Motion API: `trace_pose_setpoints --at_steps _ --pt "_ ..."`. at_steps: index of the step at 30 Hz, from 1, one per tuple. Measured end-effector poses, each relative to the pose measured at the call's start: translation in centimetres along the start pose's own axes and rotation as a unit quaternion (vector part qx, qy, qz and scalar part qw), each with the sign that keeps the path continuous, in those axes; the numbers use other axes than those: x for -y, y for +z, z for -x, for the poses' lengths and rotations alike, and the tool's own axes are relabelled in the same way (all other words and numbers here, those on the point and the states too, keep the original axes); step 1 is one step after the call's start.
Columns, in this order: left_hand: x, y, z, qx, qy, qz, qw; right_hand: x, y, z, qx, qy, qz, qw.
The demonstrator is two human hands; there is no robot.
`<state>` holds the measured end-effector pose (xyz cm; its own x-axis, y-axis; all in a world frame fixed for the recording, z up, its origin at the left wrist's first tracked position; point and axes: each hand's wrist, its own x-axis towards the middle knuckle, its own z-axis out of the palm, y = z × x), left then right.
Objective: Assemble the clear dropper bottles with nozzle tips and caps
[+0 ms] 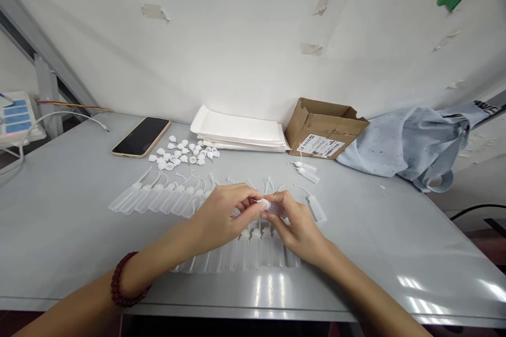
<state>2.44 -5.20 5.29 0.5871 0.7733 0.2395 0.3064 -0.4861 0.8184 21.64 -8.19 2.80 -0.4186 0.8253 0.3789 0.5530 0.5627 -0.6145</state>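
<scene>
Over the middle of the table, my right hand [298, 224] is closed around a small translucent plastic bottle [276, 209], held on its side. My left hand [227, 216] pinches the white piece [264, 202] at the bottle's neck; the fingers partly hide it. Behind and beside my left hand lies a row of similar bottles [158, 197] with thin white strips at their necks. A second row of bottles [255, 250] lies below the hands, partly covered by my left forearm. One bottle [316, 209] rests alone beside my right hand.
Loose white caps [177, 159] are scattered near a phone [141, 137]. White padded envelopes [241, 129] are stacked by the wall beside an open cardboard box [322, 131]. A few bottles [307, 172] lie before the box. Light blue cloth [399, 139] covers the back right; a cable [75, 114] crosses the left.
</scene>
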Motion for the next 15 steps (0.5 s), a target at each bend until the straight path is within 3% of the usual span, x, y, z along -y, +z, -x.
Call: trace_pose_setpoints --at_steps 4,9,12,15 --pt "-0.46 -0.2 -0.32 0.049 -0.13 0.093 0.986 -0.95 0.53 0.12 -0.033 -0.102 0.1 0.989" --pt "-0.68 -0.51 -0.35 0.1 -0.172 0.14 0.97 -0.93 0.63 0.03 -0.045 -0.165 0.194 0.966" --pt "-0.57 -0.54 -0.26 0.103 -0.137 0.109 0.979 -0.61 0.48 -0.01 -0.039 -0.15 0.156 0.975" --pt "0.09 -0.32 -0.13 0.064 0.004 -0.005 0.998 -0.32 0.23 0.01 -0.02 -0.109 0.083 0.99"
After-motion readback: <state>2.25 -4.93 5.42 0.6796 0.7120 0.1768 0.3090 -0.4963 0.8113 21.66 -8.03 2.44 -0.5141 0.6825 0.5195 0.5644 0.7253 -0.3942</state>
